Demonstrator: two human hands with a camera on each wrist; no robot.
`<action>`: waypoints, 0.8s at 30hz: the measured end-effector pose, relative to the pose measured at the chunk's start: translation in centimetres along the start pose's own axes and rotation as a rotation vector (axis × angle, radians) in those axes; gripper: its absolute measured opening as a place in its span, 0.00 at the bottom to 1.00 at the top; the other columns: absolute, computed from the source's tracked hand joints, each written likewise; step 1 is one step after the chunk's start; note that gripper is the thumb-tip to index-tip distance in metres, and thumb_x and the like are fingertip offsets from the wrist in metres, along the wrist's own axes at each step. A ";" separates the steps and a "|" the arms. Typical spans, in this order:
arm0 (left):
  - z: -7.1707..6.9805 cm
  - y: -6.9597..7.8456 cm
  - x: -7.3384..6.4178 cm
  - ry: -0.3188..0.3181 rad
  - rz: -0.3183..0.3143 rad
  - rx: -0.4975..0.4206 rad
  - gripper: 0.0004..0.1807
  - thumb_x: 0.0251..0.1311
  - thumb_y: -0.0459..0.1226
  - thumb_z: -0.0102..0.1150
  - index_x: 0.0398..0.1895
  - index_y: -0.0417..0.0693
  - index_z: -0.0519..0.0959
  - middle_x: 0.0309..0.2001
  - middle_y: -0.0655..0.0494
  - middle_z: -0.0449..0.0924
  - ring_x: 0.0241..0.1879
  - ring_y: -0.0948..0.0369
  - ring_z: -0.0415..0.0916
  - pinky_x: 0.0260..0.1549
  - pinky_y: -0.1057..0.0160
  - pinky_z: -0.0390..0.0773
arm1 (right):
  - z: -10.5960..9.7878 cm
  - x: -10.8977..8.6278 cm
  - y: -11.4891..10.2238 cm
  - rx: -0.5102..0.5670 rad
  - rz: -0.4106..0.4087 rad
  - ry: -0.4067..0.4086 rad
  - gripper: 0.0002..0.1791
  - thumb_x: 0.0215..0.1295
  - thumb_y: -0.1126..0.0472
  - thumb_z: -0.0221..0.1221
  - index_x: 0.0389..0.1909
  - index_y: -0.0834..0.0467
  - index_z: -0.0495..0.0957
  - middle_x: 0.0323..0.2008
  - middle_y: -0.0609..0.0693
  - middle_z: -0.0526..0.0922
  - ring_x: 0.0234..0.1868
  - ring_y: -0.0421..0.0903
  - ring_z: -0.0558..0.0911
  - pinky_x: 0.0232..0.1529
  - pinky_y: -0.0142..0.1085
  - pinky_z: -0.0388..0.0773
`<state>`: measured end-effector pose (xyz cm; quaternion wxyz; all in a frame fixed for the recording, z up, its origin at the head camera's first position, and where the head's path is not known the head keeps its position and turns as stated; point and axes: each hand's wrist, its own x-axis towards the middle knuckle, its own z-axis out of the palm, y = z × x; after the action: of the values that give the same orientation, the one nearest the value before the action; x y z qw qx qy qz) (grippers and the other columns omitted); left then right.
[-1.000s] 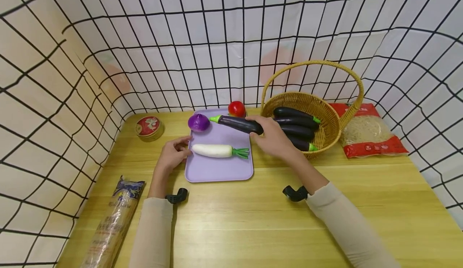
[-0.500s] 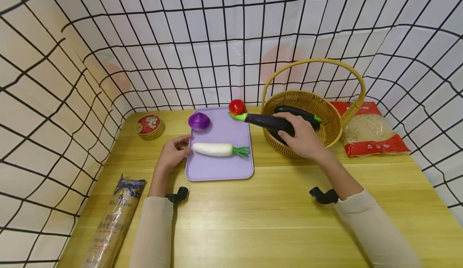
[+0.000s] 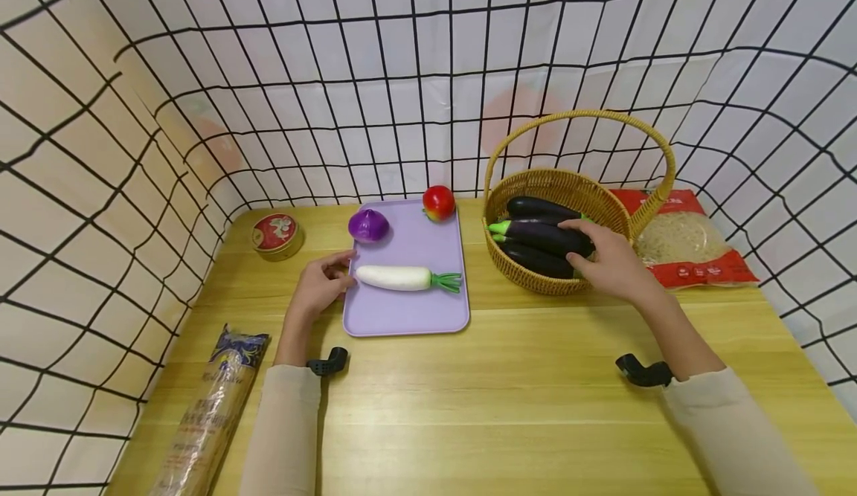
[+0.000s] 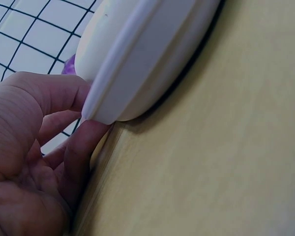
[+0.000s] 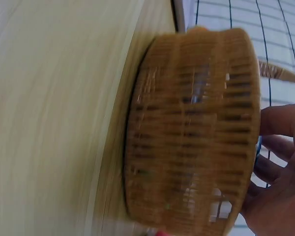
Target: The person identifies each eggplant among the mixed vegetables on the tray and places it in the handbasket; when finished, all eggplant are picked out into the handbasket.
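My left hand [image 3: 323, 284] pinches the left rim of a light purple tray [image 3: 402, 319]; in the left wrist view thumb and finger hold the tray edge [image 4: 120, 73]. A white radish [image 3: 395, 277] with green leaves lies across the tray, with a purple onion-like vegetable [image 3: 368, 225] at its back left and a red tomato-like fruit [image 3: 438, 203] at its back right. My right hand [image 3: 609, 262] grips the blunt end of an eggplant [image 3: 538, 236], its green stem pointing left. That eggplant lies over several others in a wicker basket [image 3: 529, 279]. In the right wrist view the basket wall [image 5: 191, 132] hides the eggplants.
The basket's tall handle [image 3: 582, 115] arches over it. A red bag of pale dry food [image 3: 689, 247] lies right of the basket. Left of the tray are a round red-and-gold tin [image 3: 277, 236] and a long clear packet [image 3: 207, 414]. A grid-patterned cloth [image 3: 402, 72] encloses the table.
My right hand has carried the eggplant rightward from above the tray, past the basket's edge, and down onto the other eggplants. The left hand and tray have stayed in place.
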<state>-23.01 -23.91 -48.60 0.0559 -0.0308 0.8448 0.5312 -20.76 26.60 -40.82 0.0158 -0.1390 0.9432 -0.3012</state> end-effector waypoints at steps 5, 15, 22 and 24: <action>-0.1 -0.1 0.1 0.005 0.004 0.007 0.32 0.59 0.29 0.66 0.70 0.52 0.77 0.57 0.43 0.75 0.40 0.58 0.73 0.29 0.68 0.83 | -0.6 -0.3 1.1 -0.045 0.024 -0.020 0.29 0.71 0.63 0.59 0.72 0.56 0.68 0.65 0.69 0.73 0.44 0.65 0.81 0.47 0.60 0.78; -0.1 -0.2 0.2 0.004 0.008 0.005 0.31 0.60 0.30 0.66 0.69 0.52 0.78 0.58 0.43 0.76 0.39 0.58 0.73 0.28 0.68 0.83 | -0.9 -0.2 1.8 -0.087 0.010 -0.074 0.30 0.71 0.60 0.61 0.71 0.62 0.68 0.70 0.70 0.70 0.67 0.72 0.71 0.64 0.69 0.68; -0.7 0.6 0.1 -0.054 0.004 0.020 0.31 0.64 0.33 0.66 0.72 0.51 0.75 0.60 0.42 0.75 0.45 0.54 0.75 0.34 0.66 0.85 | -1.1 -0.5 1.8 -0.061 0.001 -0.038 0.29 0.74 0.55 0.60 0.71 0.61 0.69 0.69 0.68 0.71 0.66 0.70 0.72 0.63 0.68 0.69; -1.1 1.0 -0.2 -0.085 0.008 0.049 0.31 0.66 0.35 0.64 0.73 0.50 0.72 0.62 0.40 0.74 0.51 0.50 0.77 0.38 0.63 0.87 | -1.2 -0.6 1.8 -0.047 0.001 -0.030 0.30 0.75 0.53 0.58 0.72 0.61 0.68 0.69 0.68 0.70 0.67 0.70 0.71 0.63 0.68 0.68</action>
<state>-23.01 -24.47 -47.23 0.0904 -0.0035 0.8546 0.5113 -20.78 28.90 -40.90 0.0271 -0.1433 0.9497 -0.2771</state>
